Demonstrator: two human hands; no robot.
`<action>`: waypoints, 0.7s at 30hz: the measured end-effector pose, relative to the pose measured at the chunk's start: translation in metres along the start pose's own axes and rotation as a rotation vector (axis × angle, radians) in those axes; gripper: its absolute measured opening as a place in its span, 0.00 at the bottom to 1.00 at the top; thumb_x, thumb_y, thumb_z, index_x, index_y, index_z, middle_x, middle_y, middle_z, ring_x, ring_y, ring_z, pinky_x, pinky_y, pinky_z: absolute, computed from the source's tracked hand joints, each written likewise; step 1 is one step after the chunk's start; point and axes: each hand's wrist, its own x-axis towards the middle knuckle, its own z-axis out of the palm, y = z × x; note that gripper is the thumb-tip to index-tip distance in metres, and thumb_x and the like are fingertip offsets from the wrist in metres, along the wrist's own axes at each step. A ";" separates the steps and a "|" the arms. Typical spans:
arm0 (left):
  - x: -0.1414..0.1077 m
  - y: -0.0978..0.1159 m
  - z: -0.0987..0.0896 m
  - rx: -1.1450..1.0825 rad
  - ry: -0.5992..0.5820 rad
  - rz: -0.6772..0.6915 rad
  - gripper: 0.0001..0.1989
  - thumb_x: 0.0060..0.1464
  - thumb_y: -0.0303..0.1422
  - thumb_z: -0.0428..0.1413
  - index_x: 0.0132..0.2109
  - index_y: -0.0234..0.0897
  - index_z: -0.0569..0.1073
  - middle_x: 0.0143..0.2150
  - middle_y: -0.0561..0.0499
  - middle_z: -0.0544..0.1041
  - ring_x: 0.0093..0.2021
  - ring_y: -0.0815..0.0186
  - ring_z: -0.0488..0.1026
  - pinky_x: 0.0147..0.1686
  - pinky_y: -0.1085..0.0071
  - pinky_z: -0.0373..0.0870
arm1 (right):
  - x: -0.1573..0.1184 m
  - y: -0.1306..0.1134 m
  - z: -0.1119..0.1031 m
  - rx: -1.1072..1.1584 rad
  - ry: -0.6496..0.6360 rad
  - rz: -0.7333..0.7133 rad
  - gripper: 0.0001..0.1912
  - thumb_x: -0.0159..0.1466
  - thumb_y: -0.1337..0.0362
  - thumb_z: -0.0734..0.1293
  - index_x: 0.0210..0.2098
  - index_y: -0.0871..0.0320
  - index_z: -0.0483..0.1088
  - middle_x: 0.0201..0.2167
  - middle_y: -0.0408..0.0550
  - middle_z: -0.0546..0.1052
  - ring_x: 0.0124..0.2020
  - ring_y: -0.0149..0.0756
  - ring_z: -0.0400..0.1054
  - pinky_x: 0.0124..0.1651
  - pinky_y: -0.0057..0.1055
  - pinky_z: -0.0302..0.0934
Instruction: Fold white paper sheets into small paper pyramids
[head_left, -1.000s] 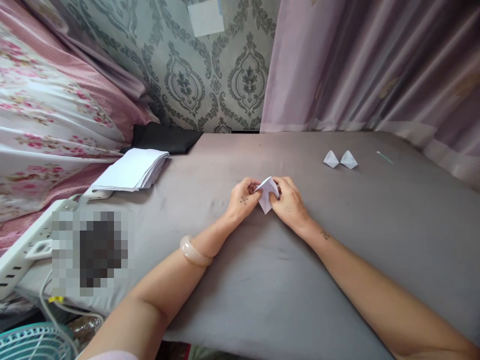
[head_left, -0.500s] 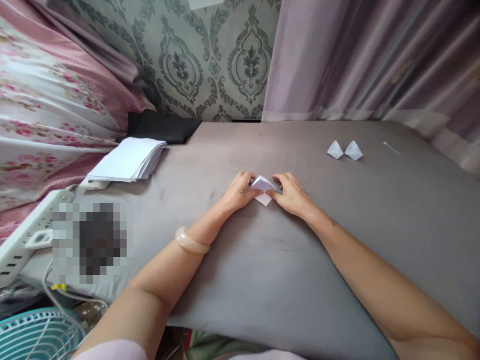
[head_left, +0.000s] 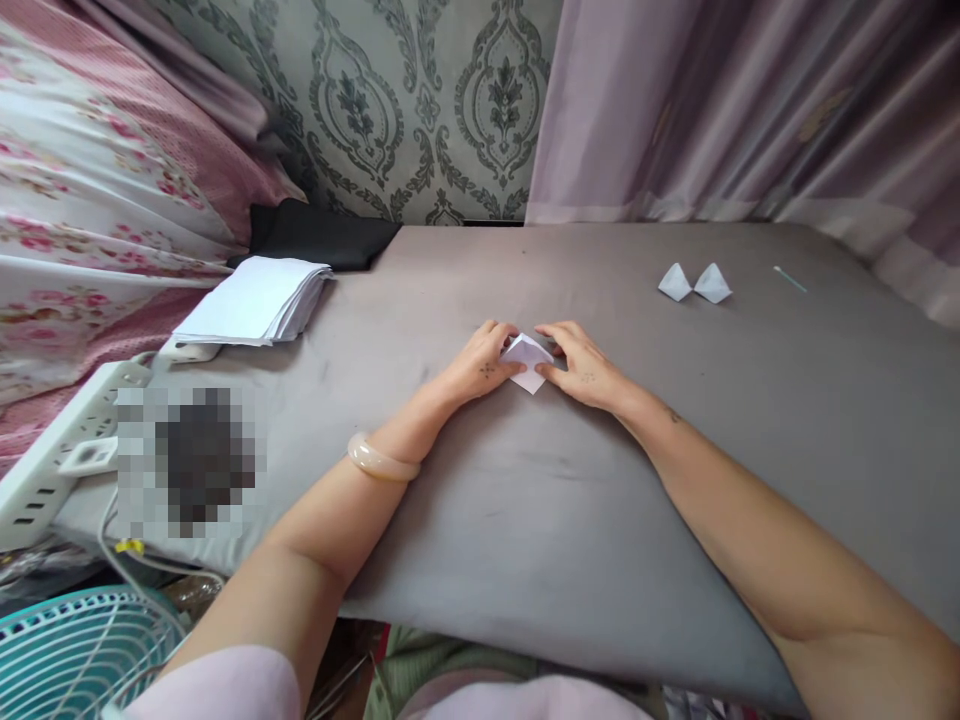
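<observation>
Between my hands, at the middle of the grey-covered table, is a small folded white paper (head_left: 529, 362), diamond-shaped with its point toward me. My left hand (head_left: 487, 358) grips its left corner, thumb on the front and fingers curled behind. On the opposite side my right hand (head_left: 581, 368) pinches the right corner, its thumb on the paper's face and its index finger arched above. Two finished-looking folded paper pieces (head_left: 675, 283) stand side by side at the back right, each peaked at the top.
A stack of white paper sheets (head_left: 255, 300) lies at the left, in front of a black folded item (head_left: 322, 235). A white power strip (head_left: 67, 450) runs along the left edge, above a teal fan (head_left: 82, 650). A thin cotton swab (head_left: 790, 279) lies far right.
The camera view has tilted slightly, so the table things sit higher. Both thumbs have shifted outward a little on the folded paper, showing more of its face.
</observation>
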 end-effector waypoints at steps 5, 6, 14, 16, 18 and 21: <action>-0.001 -0.007 0.001 0.074 -0.006 0.126 0.19 0.55 0.35 0.56 0.53 0.34 0.67 0.47 0.44 0.69 0.48 0.60 0.68 0.50 0.62 0.66 | 0.004 -0.002 -0.012 -0.047 -0.136 -0.143 0.24 0.61 0.66 0.61 0.57 0.55 0.63 0.51 0.53 0.69 0.50 0.41 0.65 0.56 0.41 0.60; -0.002 -0.009 0.002 0.092 -0.009 0.155 0.19 0.56 0.35 0.56 0.54 0.34 0.67 0.48 0.43 0.69 0.49 0.60 0.68 0.51 0.62 0.66 | 0.004 -0.001 -0.014 -0.049 -0.145 -0.160 0.24 0.61 0.67 0.61 0.57 0.55 0.63 0.51 0.53 0.69 0.50 0.41 0.65 0.55 0.41 0.60; -0.006 -0.010 0.002 0.178 -0.002 0.219 0.18 0.61 0.35 0.51 0.56 0.32 0.68 0.50 0.39 0.70 0.50 0.59 0.68 0.53 0.62 0.66 | 0.004 0.002 -0.008 -0.116 -0.020 -0.144 0.20 0.64 0.63 0.59 0.55 0.54 0.68 0.45 0.51 0.72 0.42 0.38 0.67 0.46 0.36 0.62; -0.005 -0.009 0.003 0.191 0.011 0.207 0.16 0.62 0.34 0.49 0.55 0.34 0.70 0.49 0.40 0.71 0.49 0.60 0.69 0.52 0.62 0.66 | 0.004 -0.001 -0.003 -0.153 0.023 -0.123 0.19 0.64 0.66 0.58 0.52 0.53 0.70 0.45 0.50 0.72 0.41 0.37 0.68 0.44 0.34 0.62; -0.004 -0.008 0.004 0.207 0.025 0.172 0.15 0.62 0.31 0.47 0.53 0.35 0.71 0.47 0.42 0.72 0.47 0.61 0.69 0.51 0.64 0.67 | 0.003 -0.003 0.001 -0.195 0.073 -0.086 0.18 0.64 0.66 0.58 0.50 0.53 0.71 0.43 0.49 0.72 0.39 0.37 0.68 0.42 0.33 0.62; -0.005 -0.005 0.005 0.266 0.036 0.135 0.16 0.60 0.27 0.47 0.53 0.34 0.72 0.46 0.43 0.72 0.47 0.61 0.69 0.49 0.65 0.67 | 0.001 -0.003 0.004 -0.234 0.112 -0.059 0.18 0.63 0.67 0.59 0.50 0.53 0.71 0.42 0.49 0.71 0.39 0.37 0.68 0.40 0.33 0.62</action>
